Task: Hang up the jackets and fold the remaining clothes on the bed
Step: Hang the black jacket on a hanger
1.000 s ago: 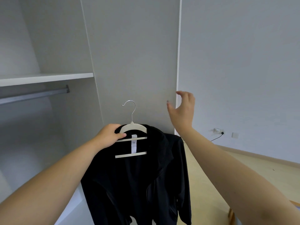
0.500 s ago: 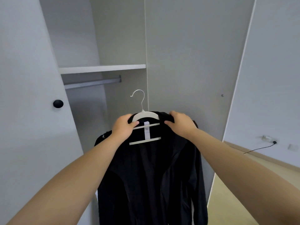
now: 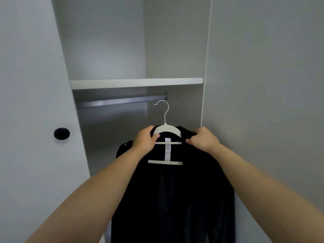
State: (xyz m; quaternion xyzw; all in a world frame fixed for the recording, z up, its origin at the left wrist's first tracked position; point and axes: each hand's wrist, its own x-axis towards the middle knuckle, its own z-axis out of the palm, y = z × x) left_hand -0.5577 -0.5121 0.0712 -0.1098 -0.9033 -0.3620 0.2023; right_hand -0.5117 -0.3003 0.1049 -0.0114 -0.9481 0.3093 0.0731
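Before the open wardrobe, seen from the head camera, we hold a black jacket (image 3: 175, 199) up on a white hanger (image 3: 166, 130), both arms stretched forward. Our left hand (image 3: 144, 141) is curled round the hanger's left shoulder, fingers over the top and thumb pressed on the front near the upper crossbar. Our right hand (image 3: 203, 140) grasps the jacket's collar where it lies over the hanger's right shoulder, fingers bent round the dark cloth.

The jacket hangs straight down between our forearms and runs out of the bottom of the picture. Its front is open, so both crossbars of the hanger show, with a white label (image 3: 168, 149) between them. The metal hook (image 3: 164, 109) stands upright and free. Its tip points left, and its curve sits just under the right end of the grey clothes rail (image 3: 121, 101), not on it. How far the hook is from the rail in depth we cannot tell.

A white shelf (image 3: 136, 82) runs across the wardrobe just above the rail. To the left stands a wardrobe door (image 3: 31, 102) with a round black knob (image 3: 61, 133), and a pale panel (image 3: 263, 85) closes the right side.
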